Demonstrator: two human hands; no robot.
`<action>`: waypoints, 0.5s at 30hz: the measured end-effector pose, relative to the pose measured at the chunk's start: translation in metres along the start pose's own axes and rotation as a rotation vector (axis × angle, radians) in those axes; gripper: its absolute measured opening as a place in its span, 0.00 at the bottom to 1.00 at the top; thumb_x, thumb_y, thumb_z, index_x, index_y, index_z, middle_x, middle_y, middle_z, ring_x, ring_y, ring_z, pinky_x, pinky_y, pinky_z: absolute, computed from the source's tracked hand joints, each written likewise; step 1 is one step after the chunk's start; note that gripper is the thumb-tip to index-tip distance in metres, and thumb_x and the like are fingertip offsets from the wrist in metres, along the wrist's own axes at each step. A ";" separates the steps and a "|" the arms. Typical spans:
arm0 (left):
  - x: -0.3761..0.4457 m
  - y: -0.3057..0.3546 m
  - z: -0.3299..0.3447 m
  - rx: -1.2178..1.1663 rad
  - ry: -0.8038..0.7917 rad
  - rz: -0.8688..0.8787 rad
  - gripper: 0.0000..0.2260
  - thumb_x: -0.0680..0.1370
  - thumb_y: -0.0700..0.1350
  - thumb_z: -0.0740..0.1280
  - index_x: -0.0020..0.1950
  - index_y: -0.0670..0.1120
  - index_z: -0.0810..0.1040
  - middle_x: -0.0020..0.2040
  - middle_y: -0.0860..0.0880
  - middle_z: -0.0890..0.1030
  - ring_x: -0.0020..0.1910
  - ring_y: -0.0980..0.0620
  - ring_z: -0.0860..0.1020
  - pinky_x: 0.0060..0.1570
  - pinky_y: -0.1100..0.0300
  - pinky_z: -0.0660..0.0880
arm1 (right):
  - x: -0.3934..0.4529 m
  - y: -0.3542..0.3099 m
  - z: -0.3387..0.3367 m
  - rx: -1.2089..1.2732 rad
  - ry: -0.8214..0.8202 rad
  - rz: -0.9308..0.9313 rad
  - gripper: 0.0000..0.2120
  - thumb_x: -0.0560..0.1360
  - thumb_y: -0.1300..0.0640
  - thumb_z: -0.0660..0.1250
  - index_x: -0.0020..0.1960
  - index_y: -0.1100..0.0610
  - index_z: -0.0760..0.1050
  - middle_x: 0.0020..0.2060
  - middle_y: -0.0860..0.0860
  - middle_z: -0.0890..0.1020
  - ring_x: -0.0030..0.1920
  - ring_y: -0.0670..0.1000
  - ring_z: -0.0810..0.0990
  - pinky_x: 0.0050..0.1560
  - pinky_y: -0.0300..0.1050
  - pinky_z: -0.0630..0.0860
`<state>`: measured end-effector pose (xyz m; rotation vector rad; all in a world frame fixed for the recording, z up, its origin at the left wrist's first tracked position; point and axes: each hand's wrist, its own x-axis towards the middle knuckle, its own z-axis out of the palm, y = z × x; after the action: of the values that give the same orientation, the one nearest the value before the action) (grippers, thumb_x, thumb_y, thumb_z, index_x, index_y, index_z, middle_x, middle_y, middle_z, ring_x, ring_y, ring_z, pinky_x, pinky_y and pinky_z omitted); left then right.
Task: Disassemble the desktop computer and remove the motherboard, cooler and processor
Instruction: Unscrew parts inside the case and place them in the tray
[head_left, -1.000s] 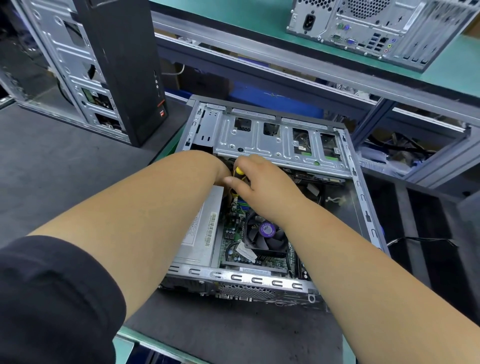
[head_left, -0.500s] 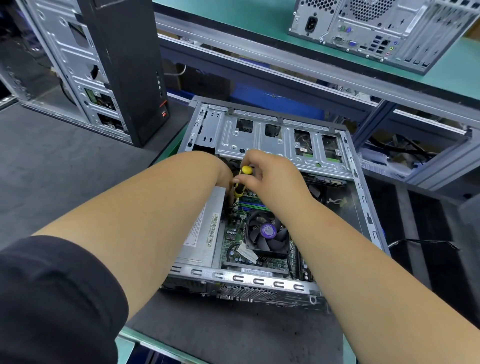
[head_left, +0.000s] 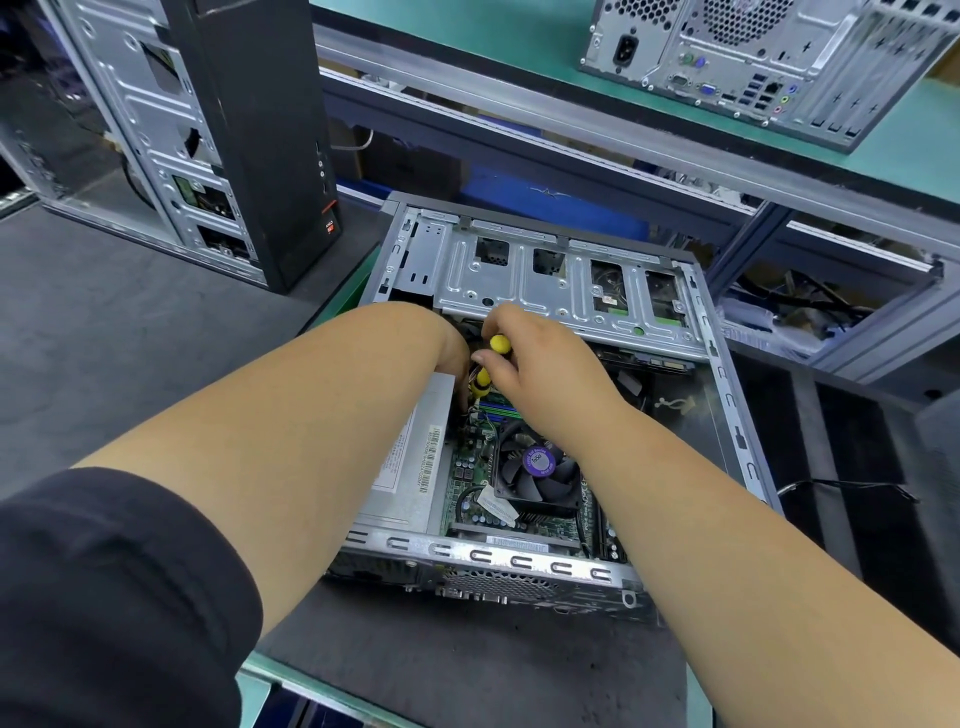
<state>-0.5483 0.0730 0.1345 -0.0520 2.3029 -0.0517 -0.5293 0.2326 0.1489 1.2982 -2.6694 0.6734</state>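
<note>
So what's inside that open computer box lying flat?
Inside the open computer case you can see a green motherboard, a black cooler fan and a grey power supply. Both arms cover the rest, and the processor is hidden.

Yellow screwdriver handle (head_left: 498, 344), purple-labelled black fan (head_left: 537, 470)

Bright even overhead light, soft shadows, wide-angle edge distortion.

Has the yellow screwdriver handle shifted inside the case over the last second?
Yes. The screwdriver in the right hand now stands slightly farther from the cooler fan, nearer the drive cage.
</note>
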 end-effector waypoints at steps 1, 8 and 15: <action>0.000 0.001 0.000 0.000 -0.009 -0.003 0.16 0.80 0.50 0.63 0.66 0.45 0.74 0.60 0.45 0.76 0.55 0.45 0.76 0.63 0.47 0.72 | 0.000 0.000 0.000 0.016 -0.009 0.006 0.09 0.79 0.54 0.65 0.55 0.58 0.71 0.43 0.49 0.74 0.43 0.54 0.71 0.38 0.47 0.65; 0.000 -0.002 -0.001 -0.049 0.050 -0.018 0.08 0.81 0.49 0.60 0.54 0.45 0.73 0.49 0.46 0.75 0.48 0.46 0.74 0.56 0.51 0.73 | -0.001 -0.001 -0.002 -0.007 -0.033 -0.003 0.12 0.78 0.52 0.65 0.57 0.57 0.76 0.48 0.52 0.75 0.49 0.53 0.73 0.47 0.48 0.71; 0.005 -0.003 0.000 0.036 0.060 0.016 0.17 0.81 0.51 0.60 0.67 0.43 0.71 0.64 0.43 0.73 0.56 0.45 0.73 0.63 0.51 0.69 | 0.000 -0.001 -0.002 -0.020 0.001 0.014 0.12 0.77 0.51 0.69 0.57 0.55 0.79 0.47 0.52 0.75 0.48 0.54 0.74 0.45 0.48 0.72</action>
<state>-0.5512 0.0694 0.1310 -0.0136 2.3614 -0.0877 -0.5290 0.2328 0.1510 1.2752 -2.6794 0.6474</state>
